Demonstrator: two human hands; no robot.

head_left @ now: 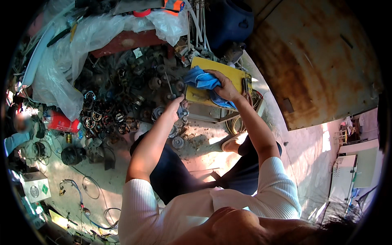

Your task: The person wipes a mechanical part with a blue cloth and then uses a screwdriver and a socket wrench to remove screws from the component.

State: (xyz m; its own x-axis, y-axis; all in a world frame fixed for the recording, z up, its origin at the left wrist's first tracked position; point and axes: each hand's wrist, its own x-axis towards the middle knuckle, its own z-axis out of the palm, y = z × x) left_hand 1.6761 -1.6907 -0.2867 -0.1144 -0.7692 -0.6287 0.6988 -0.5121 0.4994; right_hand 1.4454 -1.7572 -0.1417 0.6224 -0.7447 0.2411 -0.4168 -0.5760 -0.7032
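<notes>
My right hand (227, 87) is closed on a crumpled blue cloth (200, 77), which lies against the yellow panel (204, 62). Part of the cloth hangs below my fingers, near the panel's lower edge. Left of the panel, my left hand (176, 108) grips a dark grey tool (182, 111) with a thin rod pointing up and away. Its exact kind is hard to make out, since my fingers cover part of it. A dark bar-like piece (245, 85) sits at the panel's right edge.
Dark, greasy motor parts (118, 110) are heaped to the left, with clear plastic sheeting (61, 77) behind. A blue barrel (229, 24) stands at the back, and a rusty metal sheet (318, 61) at the right. Cables (81, 200) trail over the floor at lower left.
</notes>
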